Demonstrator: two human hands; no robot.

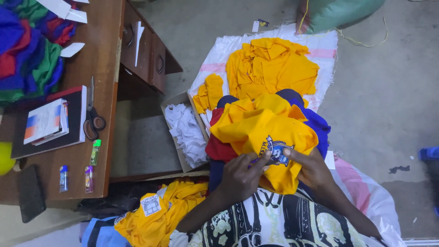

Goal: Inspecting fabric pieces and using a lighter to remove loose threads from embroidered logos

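Basically both hands, left hand (240, 176) and right hand (311, 169), are pinched shut on the yellow shirt (263, 132), stretching its blue crest (276, 151) flat between them.

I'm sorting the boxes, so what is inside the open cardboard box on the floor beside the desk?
The cardboard box holds a heap of white crumpled scraps, either paper or cloth. They cover the bottom, so anything beneath them is hidden.

yellow shirt (260, 130) with a blue-and-white crest (276, 151); beside it red cloth (219, 148); beyond it, yellow shirts (270, 66) on a white, pink-striped sack (320, 50).
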